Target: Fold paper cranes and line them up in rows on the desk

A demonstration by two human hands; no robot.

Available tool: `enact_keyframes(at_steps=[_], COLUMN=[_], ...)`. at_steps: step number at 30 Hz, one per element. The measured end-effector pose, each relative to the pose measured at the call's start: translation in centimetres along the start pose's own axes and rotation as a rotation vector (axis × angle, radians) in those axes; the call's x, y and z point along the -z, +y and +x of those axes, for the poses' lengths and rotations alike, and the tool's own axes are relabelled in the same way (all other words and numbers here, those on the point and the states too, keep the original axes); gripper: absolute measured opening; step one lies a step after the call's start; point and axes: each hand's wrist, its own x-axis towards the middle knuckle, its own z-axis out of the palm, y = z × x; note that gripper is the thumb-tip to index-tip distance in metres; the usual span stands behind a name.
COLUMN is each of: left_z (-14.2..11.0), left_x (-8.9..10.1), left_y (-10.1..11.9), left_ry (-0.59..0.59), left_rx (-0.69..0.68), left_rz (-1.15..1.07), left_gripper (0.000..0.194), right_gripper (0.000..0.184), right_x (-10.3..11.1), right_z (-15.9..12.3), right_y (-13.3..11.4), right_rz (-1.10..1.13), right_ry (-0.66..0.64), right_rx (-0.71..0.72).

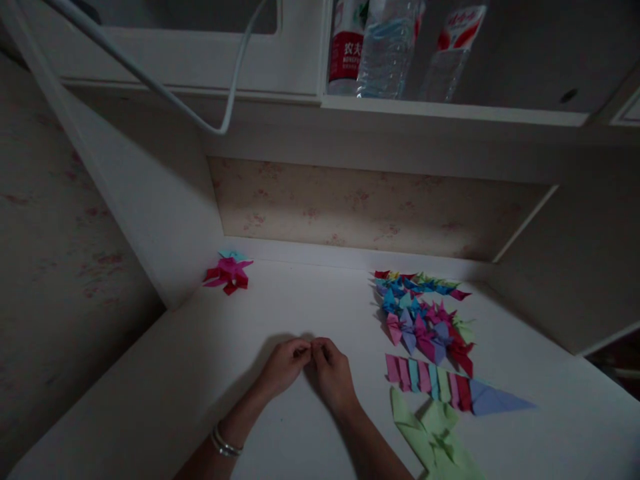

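White bench (300,300) below; I see the left hand (287,365) and right hand (334,377), each grip pinched, contents hidden. A wide rightward swing could scatter the folded-paper row (424,377) near the right edge.

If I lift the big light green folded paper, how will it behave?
The light green folded paper is probably very light, as it looks like thin sheet. Its creases may keep it stiff, but the spread flaps could bend. Lying broad on the table, it seems unlikely to roll.
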Motion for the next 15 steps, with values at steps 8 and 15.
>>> enact_keyframes(at_steps=[8, 15], left_z=[-0.04, 0.0], left_x=[0.04, -0.05], left_y=[0.03, 0.0], left_ry=[-0.001, 0.008], left_rx=[0.021, 0.051], left_rz=[0.019, 0.02], left_gripper=[0.027, 0.025], right_gripper=[0.03, 0.029], right_x=[0.12, 0.25], right_z=[0.0, 0.0], right_y=[-0.07, -0.35], right_rz=[-0.013, -0.029], right_ry=[-0.019, -0.038], right_rx=[0.006, 0.017])
